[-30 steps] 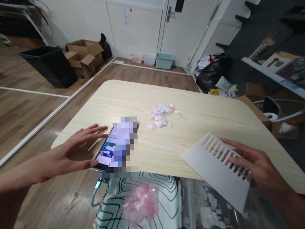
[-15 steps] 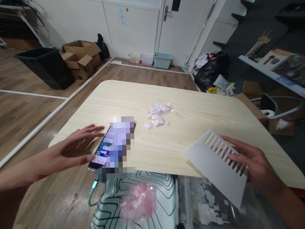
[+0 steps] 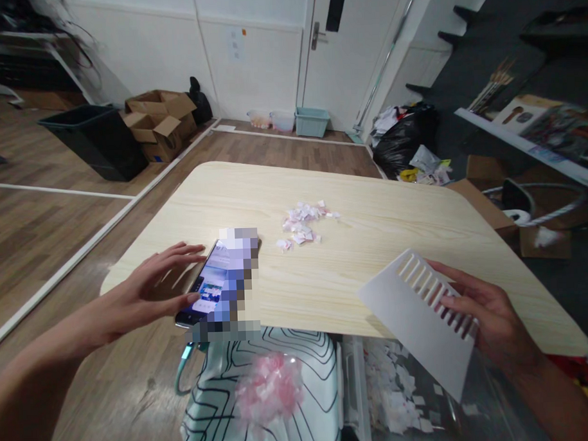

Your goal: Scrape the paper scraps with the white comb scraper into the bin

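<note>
My left hand (image 3: 156, 286) hovers at the left side of a smartphone (image 3: 212, 284), its fingers stretched and apart. The thumb is over the lower part of the lit screen; whether it presses is hard to tell. Part of the phone is blurred into blocks. In my right hand (image 3: 493, 316) is a flat white slotted panel (image 3: 418, 325), gripped along its slotted edge and tilted over the table's front edge. Small white and pink paper scraps (image 3: 304, 221) lie in a loose pile on the light wooden table (image 3: 390, 223).
Below the table edge, a pink-filled clear bag (image 3: 271, 388) rests on patterned cloth (image 3: 208, 403). A clear bin (image 3: 360, 392) beside it holds several paper pieces. Beyond stand a black trash bin (image 3: 98, 144), cardboard boxes (image 3: 162, 122) and a black bag (image 3: 407, 139).
My left thumb has moved right, farther over the phone's screen, and the screen's picture has changed. The right hand keeps its hold on the slotted panel. The view has shifted slightly.
</note>
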Demonstrator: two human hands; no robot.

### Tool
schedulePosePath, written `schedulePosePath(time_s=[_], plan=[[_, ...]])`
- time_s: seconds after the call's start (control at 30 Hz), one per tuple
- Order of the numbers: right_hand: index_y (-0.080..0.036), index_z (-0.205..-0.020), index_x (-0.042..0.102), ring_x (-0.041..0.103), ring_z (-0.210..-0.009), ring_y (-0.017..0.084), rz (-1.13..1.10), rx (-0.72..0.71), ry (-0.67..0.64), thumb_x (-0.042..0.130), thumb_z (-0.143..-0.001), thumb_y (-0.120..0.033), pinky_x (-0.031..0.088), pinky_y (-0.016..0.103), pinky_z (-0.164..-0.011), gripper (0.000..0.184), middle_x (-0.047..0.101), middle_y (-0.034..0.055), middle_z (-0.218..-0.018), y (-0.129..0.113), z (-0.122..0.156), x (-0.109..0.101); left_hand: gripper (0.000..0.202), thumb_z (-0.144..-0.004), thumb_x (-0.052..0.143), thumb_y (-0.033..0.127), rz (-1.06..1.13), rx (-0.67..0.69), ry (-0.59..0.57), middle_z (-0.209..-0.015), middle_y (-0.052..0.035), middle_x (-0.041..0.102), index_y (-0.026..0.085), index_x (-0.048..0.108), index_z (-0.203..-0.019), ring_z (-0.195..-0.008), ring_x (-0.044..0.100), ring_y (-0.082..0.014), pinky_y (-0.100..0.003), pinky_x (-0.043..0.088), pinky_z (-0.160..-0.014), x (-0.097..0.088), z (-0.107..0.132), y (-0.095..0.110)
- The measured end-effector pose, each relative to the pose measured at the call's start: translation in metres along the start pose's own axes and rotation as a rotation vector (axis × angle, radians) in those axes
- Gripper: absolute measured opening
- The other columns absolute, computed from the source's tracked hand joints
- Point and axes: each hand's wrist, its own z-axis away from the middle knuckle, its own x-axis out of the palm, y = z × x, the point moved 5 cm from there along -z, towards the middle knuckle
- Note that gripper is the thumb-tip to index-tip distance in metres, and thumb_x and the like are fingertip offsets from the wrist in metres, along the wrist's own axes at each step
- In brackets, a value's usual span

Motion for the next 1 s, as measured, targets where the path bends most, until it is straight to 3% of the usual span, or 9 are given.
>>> schedulePosePath(time_s=[0.17,0.3,0.43,0.6,0.7,0.8,0.9,1.0], plan=[[-0.032,-0.123,0.102,0.091,-0.080,0.033,0.009,-0.018,0.007,0.097,-0.086,-0.044,0.070,0.039,-0.069,0.039,0.098,0.0095,-0.103,0.001,0.000,-0.001,0.087,-0.091,0.088,0.086,0.126,-0.129,0.002,-0.189,-0.0142,0.064,0.039,0.079,-0.163,-0.186,0.043,-0.0521,-0.074,0.034,-0.155,0.017,0.001,0.002],[-0.031,-0.129,0.100,0.090,-0.079,0.031,0.004,-0.011,-0.004,0.096,-0.087,-0.043,0.068,0.036,-0.068,0.043,0.097,0.0079,-0.098,0.004,-0.001,-0.003,0.087,-0.089,0.086,0.092,0.147,-0.174,-0.005,-0.193,-0.0111,0.060,0.043,0.080,-0.161,-0.187,0.040,-0.0537,-0.076,0.031,-0.155,0.019,0.001,0.004],[-0.029,-0.132,0.098,0.090,-0.076,0.033,0.047,0.005,-0.044,0.095,-0.088,-0.045,0.067,0.038,-0.063,0.047,0.096,0.0086,-0.096,0.001,-0.005,-0.003,0.083,-0.091,0.084,0.094,0.122,-0.174,0.021,-0.189,-0.0083,0.065,0.047,0.082,-0.159,-0.186,0.042,-0.0539,-0.075,0.036,-0.154,0.019,0.003,0.003],[-0.029,-0.129,0.100,0.085,-0.070,0.027,-0.003,-0.005,-0.051,0.097,-0.088,-0.040,0.065,0.034,-0.063,0.043,0.097,0.0075,-0.095,-0.017,-0.013,0.011,0.078,-0.099,0.082,0.088,0.097,-0.121,0.060,-0.188,-0.0091,0.066,0.044,0.079,-0.164,-0.187,0.040,-0.0541,-0.077,0.030,-0.156,0.023,0.006,0.001],[-0.027,-0.139,0.098,0.084,-0.071,0.024,0.013,-0.153,-0.021,0.095,-0.091,-0.034,0.066,0.032,-0.067,0.049,0.096,0.0048,-0.093,-0.044,-0.019,0.025,0.083,-0.098,0.083,0.090,0.087,-0.121,0.061,-0.188,-0.0098,0.066,0.042,0.077,-0.165,-0.187,0.038,-0.0544,-0.080,0.026,-0.156,0.027,0.007,0.000],[-0.024,-0.150,0.095,0.088,-0.077,0.026,0.156,-0.415,-0.047,0.089,-0.096,-0.027,0.073,0.035,-0.073,0.054,0.097,0.0050,-0.099,-0.082,-0.026,0.046,0.086,-0.097,0.080,0.094,0.102,-0.150,0.079,-0.187,-0.0107,0.067,0.039,0.079,-0.163,-0.186,0.041,-0.0531,-0.079,0.030,-0.155,0.027,0.007,0.003],[-0.024,-0.150,0.095,0.096,-0.108,0.029,0.378,-0.703,-0.142,0.079,-0.101,-0.022,0.078,0.039,-0.101,0.051,0.099,0.0073,-0.128,-0.117,-0.030,0.078,0.085,-0.098,0.076,0.096,0.167,-0.216,0.105,-0.185,-0.0095,0.068,0.037,0.081,-0.160,-0.179,0.053,-0.0497,-0.069,0.046,-0.150,0.021,0.007,0.012],[-0.021,-0.148,0.095,0.092,-0.136,0.031,0.590,-0.885,-0.261,0.071,-0.101,-0.015,0.072,0.040,-0.123,0.053,0.092,0.0082,-0.149,-0.137,-0.032,0.113,0.087,-0.103,0.067,0.097,0.255,-0.347,0.127,-0.172,-0.0065,0.078,0.037,0.075,-0.165,-0.158,0.073,-0.0466,-0.059,0.070,-0.127,0.012,0.002,0.020]])
